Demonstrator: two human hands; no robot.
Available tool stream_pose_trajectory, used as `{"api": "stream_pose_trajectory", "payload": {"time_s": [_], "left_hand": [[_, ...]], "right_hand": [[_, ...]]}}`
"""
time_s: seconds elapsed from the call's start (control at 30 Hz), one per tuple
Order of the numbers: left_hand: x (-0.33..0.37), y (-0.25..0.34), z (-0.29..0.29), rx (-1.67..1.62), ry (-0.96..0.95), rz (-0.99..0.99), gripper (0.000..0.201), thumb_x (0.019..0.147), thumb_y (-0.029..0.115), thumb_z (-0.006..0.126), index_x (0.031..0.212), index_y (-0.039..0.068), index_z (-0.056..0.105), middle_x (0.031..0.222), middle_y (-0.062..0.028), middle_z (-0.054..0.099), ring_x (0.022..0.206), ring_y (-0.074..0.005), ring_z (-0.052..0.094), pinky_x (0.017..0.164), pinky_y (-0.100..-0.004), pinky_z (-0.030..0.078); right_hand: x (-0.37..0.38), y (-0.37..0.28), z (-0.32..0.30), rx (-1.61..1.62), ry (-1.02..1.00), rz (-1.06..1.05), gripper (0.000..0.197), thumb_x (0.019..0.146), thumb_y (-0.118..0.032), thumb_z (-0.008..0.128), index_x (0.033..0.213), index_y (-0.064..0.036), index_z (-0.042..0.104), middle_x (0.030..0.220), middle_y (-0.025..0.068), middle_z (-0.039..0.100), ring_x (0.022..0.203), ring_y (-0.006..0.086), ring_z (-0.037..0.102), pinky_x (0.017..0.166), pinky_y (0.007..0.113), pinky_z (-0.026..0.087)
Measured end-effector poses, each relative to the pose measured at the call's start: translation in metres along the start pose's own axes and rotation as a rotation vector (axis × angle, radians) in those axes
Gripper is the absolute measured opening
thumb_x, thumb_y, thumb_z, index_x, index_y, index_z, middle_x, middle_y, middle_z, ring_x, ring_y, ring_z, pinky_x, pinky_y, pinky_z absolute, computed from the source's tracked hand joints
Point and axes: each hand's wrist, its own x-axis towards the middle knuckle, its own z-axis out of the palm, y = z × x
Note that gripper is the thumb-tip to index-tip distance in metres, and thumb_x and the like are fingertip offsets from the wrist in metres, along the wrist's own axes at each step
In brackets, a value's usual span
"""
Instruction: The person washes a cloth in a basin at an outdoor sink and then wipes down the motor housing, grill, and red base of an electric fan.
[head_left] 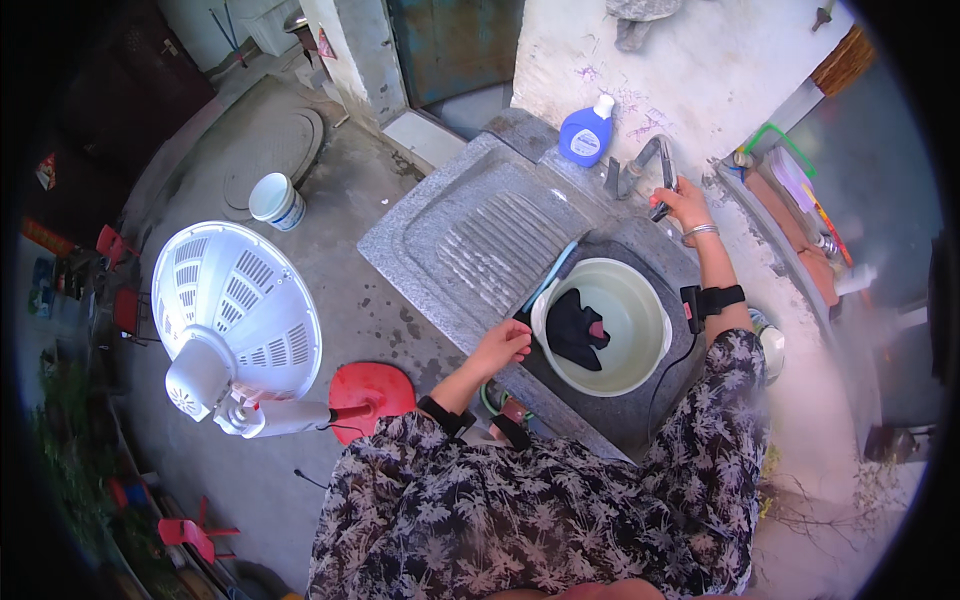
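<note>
left hand [503,345] pinches the rim of the pale green basin [640,290], fingers pressed together | dark garment [574,328] lies inside, just right of that grip (partly in water) | right hand [683,200] curled around the metal tap [645,165] | blue detergent bottle [587,133] left of the tap, on the stone washboard sink [440,230]

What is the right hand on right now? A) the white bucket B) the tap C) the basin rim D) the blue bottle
B: the right hand reaches up to the tap above the basin, while the blue bottle stands apart to the left of it and the left hand is at the basin's near edge.
</note>
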Motion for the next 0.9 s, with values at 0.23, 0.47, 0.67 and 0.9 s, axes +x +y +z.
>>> {"api": "stream_pose_trajectory", "payload": {"time_s": [0.23, 0.47, 0.67, 0.9], "left_hand": [[0.031, 0.004, 0.005, 0.082, -0.08, -0.044, 0.021, 0.083, 0.018, 0.056, 0.098, 0.005, 0.052, 0.085, -0.0029, 0.055, 0.074, -0.0114, 0.055, 0.064, -0.0233, 0.047], [0.01, -0.005, -0.012, 0.097, -0.081, -0.062, 0.02, 0.084, 0.018, 0.056, 0.099, 0.006, 0.052, 0.089, -0.0026, 0.055, 0.077, -0.01, 0.055, 0.065, -0.0234, 0.047], [-0.016, -0.031, -0.038, 0.039, 0.011, 0.064, 0.019, 0.081, 0.018, 0.056, 0.093, 0.004, 0.053, 0.077, -0.0045, 0.056, 0.066, -0.0115, 0.055, 0.055, -0.026, 0.047], [-0.03, -0.032, -0.043, 0.061, 0.043, 0.097, 0.02, 0.082, 0.017, 0.056, 0.096, 0.003, 0.052, 0.083, -0.0041, 0.056, 0.072, -0.0118, 0.056, 0.06, -0.0255, 0.048]], "right_hand": [[-0.01, 0.004, -0.022, -0.198, -0.163, -0.174, 0.024, 0.07, -0.006, 0.062, 0.091, -0.0005, 0.053, 0.069, 0.0012, 0.055, 0.059, 0.0095, 0.047, 0.055, 0.024, 0.04], [-0.068, -0.016, 0.025, -0.658, -0.031, -0.317, 0.045, 0.071, -0.024, 0.068, 0.104, 0.0006, 0.05, 0.081, 0.0138, 0.057, 0.071, 0.0266, 0.053, 0.066, 0.033, 0.043], [-0.128, -0.058, 0.081, -1.049, 0.233, -0.655, 0.062, 0.074, -0.024, 0.064, 0.125, 0.0002, 0.036, 0.12, 0.0244, 0.041, 0.11, 0.0391, 0.041, 0.091, 0.042, 0.035], [-0.074, -0.052, 0.172, -1.021, 0.033, -0.524, 0.063, 0.074, -0.022, 0.063, 0.127, -0.0022, 0.035, 0.13, 0.0237, 0.032, 0.118, 0.037, 0.035, 0.095, 0.043, 0.033]]}}
